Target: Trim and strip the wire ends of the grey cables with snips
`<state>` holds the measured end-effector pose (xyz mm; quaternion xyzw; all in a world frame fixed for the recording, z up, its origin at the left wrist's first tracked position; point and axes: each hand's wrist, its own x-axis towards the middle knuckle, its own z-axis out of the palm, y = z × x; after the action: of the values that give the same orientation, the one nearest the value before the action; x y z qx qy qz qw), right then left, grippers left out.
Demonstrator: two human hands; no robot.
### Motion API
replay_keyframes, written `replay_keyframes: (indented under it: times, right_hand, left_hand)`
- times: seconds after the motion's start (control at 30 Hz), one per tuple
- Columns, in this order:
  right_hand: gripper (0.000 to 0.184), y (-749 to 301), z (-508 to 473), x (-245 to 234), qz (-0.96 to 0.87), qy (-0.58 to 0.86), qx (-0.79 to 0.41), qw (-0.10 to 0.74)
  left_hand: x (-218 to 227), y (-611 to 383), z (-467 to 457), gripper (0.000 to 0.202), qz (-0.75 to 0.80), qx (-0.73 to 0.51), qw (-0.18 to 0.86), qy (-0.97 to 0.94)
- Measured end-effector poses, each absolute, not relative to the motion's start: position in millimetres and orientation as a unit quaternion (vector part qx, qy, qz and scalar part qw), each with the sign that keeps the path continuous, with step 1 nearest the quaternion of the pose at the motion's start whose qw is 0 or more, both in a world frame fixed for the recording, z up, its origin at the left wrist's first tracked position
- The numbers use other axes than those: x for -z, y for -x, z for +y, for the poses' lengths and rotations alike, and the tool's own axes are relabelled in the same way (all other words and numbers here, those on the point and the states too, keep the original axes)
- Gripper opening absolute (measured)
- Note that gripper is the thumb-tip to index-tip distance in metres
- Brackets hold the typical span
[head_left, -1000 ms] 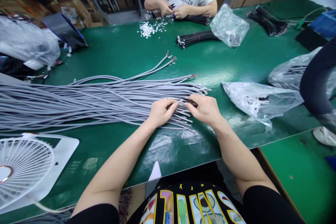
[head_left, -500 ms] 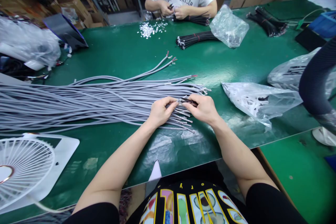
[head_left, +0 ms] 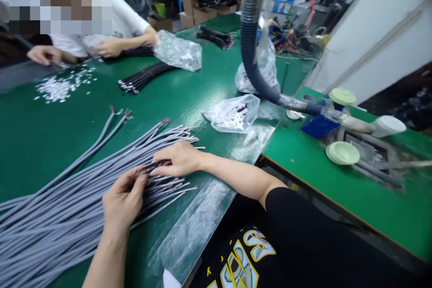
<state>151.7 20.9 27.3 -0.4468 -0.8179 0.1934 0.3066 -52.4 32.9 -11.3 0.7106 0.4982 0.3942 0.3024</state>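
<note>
Right hand (head_left: 178, 158), grip tight around dark tool (head_left: 155, 164); left hand (head_left: 123, 195), grip unclear; "S" (head_left: 263, 239) on black shirt (head_left: 313, 238)

Counter (head_left: 57, 139) green, glossy mid-frame. Grey cables (head_left: 59, 209) spread across lower left, ends toward centre. Small white bits (head_left: 56, 89) scattered, upper left. Black cable bundle (head_left: 150, 75), red tie, upper left of centre; crumpled clear bag (head_left: 178, 51) at its right end. Second black bundle (head_left: 213, 37), upper centre. Bag of white pieces (head_left: 252, 107), right of centre.
</note>
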Motion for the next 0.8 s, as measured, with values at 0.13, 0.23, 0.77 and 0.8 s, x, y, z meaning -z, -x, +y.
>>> replay_keyframes:
  times: [0.13, 0.23, 0.77, 0.8]
  right_hand:
    - [0.026, -149.1, 17.3, -31.2, -0.825, 0.399, -0.234, 0.324]
    - [0.028, -153.0, 15.4, -34.8, -0.812, 0.445, -0.205, 0.316]
    - [0.023, -168.1, 7.3, -42.4, -0.78, 0.607, -0.076, 0.128]
    - [0.023, -167.0, 7.6, -41.7, -0.783, 0.605, -0.075, 0.121]
  left_hand:
    - [17.4, 55.0, 37.4, 0.031, 0.496, -0.384, 0.299, -0.719]
    - [10.5, 51.8, 32.5, 0.034, 0.505, -0.364, 0.294, -0.725]
    - [3.0, 43.4, 17.1, 0.015, 0.419, -0.344, -0.036, -0.839]
    - [3.0, 43.4, 17.4, 0.015, 0.413, -0.342, -0.043, -0.843]
